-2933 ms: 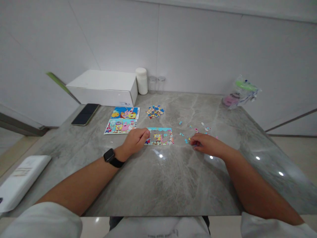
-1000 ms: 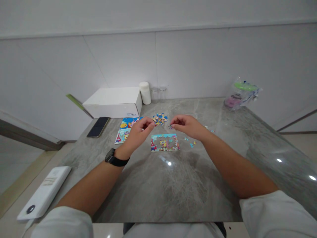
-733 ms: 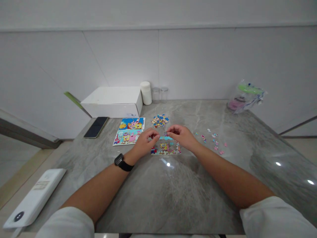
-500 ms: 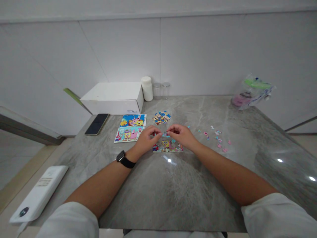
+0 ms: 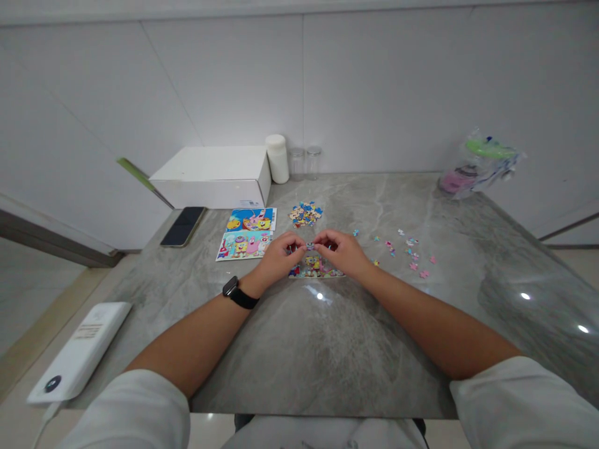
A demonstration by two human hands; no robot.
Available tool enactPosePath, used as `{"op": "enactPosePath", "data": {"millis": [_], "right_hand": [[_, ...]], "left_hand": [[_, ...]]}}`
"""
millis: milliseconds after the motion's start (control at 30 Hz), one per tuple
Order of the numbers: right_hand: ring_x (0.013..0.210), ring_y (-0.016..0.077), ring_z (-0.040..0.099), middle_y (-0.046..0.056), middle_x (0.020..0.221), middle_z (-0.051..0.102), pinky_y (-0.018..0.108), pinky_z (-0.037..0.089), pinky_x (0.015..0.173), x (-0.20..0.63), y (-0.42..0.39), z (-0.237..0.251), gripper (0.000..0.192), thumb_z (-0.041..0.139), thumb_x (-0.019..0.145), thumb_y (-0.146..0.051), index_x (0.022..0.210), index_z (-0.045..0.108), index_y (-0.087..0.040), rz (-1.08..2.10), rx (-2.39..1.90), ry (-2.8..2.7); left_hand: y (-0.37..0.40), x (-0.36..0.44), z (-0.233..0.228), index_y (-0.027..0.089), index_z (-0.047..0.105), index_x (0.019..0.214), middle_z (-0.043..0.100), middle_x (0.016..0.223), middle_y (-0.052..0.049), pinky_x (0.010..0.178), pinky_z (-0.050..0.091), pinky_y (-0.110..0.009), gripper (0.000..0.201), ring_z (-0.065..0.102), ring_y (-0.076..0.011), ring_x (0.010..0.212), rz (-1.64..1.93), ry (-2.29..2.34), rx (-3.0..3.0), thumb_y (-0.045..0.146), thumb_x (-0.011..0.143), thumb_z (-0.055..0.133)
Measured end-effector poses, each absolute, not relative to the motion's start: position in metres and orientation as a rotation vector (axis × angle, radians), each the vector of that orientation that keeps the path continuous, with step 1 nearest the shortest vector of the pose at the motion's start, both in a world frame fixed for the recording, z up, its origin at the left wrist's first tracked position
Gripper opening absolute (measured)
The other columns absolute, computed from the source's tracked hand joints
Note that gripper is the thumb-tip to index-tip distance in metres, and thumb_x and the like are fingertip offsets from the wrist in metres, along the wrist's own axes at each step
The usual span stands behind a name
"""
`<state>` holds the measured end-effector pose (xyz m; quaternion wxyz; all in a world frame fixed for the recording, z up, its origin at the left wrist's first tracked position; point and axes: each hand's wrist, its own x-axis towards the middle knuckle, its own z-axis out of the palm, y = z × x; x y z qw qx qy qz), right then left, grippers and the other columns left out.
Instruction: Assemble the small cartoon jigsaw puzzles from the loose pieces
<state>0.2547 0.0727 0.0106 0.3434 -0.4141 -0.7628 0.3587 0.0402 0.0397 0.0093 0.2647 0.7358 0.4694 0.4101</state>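
Hands have dropped since 1 s ago: left hand [image 5: 279, 255] and right hand [image 5: 340, 252] pinch a tiny piece [image 5: 309, 246] over the puzzle [image 5: 316, 268], grips narrow.

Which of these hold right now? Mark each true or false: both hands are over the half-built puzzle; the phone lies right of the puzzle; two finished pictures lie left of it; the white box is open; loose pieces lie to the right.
1. Both hands are over the half-built puzzle. True: the left hand and right hand meet above it.
2. The phone lies right of the puzzle. False: it lies far left, by the white box.
3. Two finished pictures lie left of the puzzle. True.
4. The white box is open. False: it is closed.
5. Loose pieces lie scattered to the right. True.
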Motion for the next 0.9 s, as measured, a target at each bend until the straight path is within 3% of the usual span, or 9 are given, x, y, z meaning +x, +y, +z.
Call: {"op": "enactPosePath", "data": {"millis": [133, 233, 400, 733, 900], "right_hand": [[0.081, 0.0179, 0.065, 0.005, 0.102, 0.075, 0.032, 0.051, 0.075, 0.259, 0.073, 0.011, 0.022, 0.072, 0.086, -0.025, 0.109, 0.072, -0.024, 0.666, -0.916, -2.096], [0.085, 0.0193, 0.065, 0.006, 0.101, 0.073, 0.035, 0.052, 0.080, 0.261, 0.074, 0.010, 0.020, 0.072, 0.088, -0.022, 0.108, 0.071, -0.024, 0.540, -0.819, -2.162], [0.089, 0.0206, 0.065, 0.006, 0.099, 0.071, 0.036, 0.053, 0.084, 0.262, 0.075, 0.007, 0.013, 0.070, 0.092, -0.022, 0.105, 0.071, -0.024, 0.482, -0.785, -2.214], [0.103, 0.0245, 0.065, 0.008, 0.107, 0.070, 0.040, 0.053, 0.095, 0.265, 0.076, 0.010, 0.018, 0.067, 0.093, -0.020, 0.110, 0.072, -0.024, 0.387, -0.722, -2.281], [0.105, 0.0268, 0.066, 0.009, 0.108, 0.072, 0.043, 0.052, 0.098, 0.268, 0.080, 0.010, 0.018, 0.067, 0.093, -0.021, 0.110, 0.072, -0.023, 0.315, -0.788, -2.241]], "left_hand": [[0.042, 0.039, 0.007, 0.019, 0.066, 0.082, 0.062, 0.082, 0.000, 0.075, 0.045, -0.029, 0.013, 0.059, -0.0157, 0.080, 1.108, 1.291, 1.973, 0.025, 0.093, 0.061], [0.043, 0.038, 0.004, 0.019, 0.065, 0.081, 0.062, 0.081, 0.000, 0.075, 0.045, -0.029, 0.014, 0.058, -0.0156, 0.080, 1.112, 1.289, 1.982, 0.026, 0.093, 0.061], [0.042, 0.039, 0.001, 0.019, 0.064, 0.081, 0.063, 0.082, 0.000, 0.076, 0.045, -0.029, 0.015, 0.059, -0.0155, 0.081, 1.117, 1.265, 1.988, 0.025, 0.094, 0.061], [0.041, 0.041, 0.005, 0.019, 0.063, 0.080, 0.065, 0.083, -0.001, 0.079, 0.048, -0.031, 0.018, 0.062, -0.0172, 0.083, 1.073, 1.270, 2.001, 0.029, 0.096, 0.060], [0.042, 0.037, -0.001, 0.021, 0.068, 0.099, 0.069, 0.094, -0.002, 0.082, 0.051, -0.033, 0.014, 0.063, -0.0181, 0.088, 1.110, 1.360, 2.006, 0.024, 0.098, 0.054]]}}
